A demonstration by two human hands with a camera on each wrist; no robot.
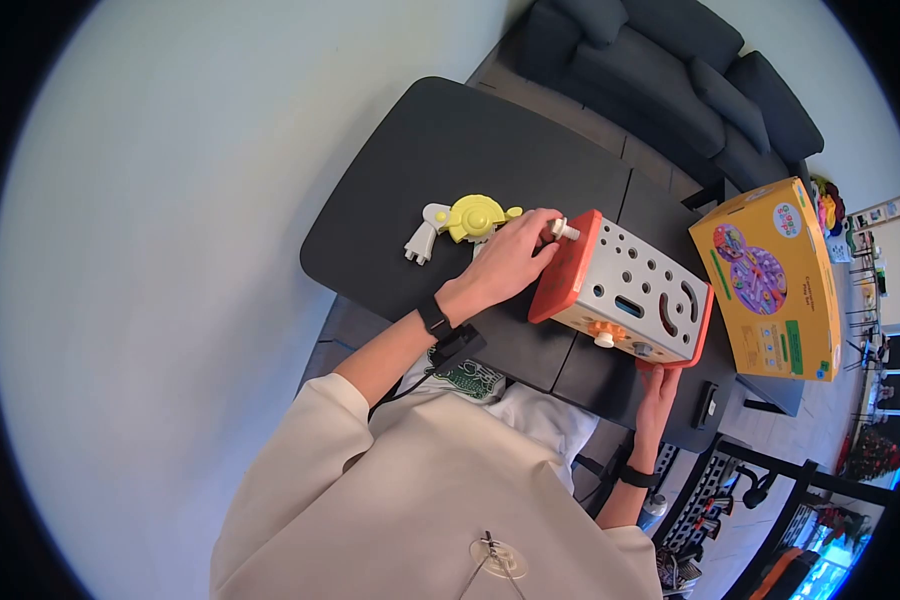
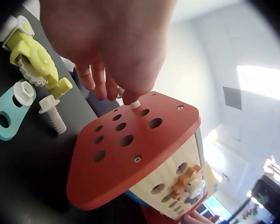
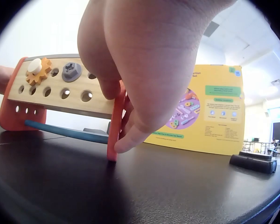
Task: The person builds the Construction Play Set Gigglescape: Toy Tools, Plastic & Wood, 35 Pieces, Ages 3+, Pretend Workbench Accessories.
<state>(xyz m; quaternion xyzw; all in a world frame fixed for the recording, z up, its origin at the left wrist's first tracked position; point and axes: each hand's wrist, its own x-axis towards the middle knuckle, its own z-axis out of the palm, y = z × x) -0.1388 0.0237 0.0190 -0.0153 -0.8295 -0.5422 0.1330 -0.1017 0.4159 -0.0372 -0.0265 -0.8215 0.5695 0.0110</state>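
Observed left hand [image 2: 107, 42] above red panel [image 2: 130, 140], fingers at pale threaded piece [image 2: 136, 105], contact partly hidden. Noted round holes and metal screws in panel; orange gear [image 2: 181, 190] with white knob [image 2: 196, 187] on wooden side [image 2: 149, 185]. Found on black tabletop [image 2: 32, 172]: yellow toy part [image 2: 39, 58], white bolt [image 2: 52, 113], teal plate [image 2: 4, 106] bearing white nut [image 2: 24, 93].

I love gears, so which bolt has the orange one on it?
The white bolt, poking through the orange gear; the grey bolt beside it has no gear.

Lounge-like room (exact kind unclear), 1 dark sofa [image 1: 660, 85], black rack [image 1: 850, 485], ceiling light [image 2: 262, 88]
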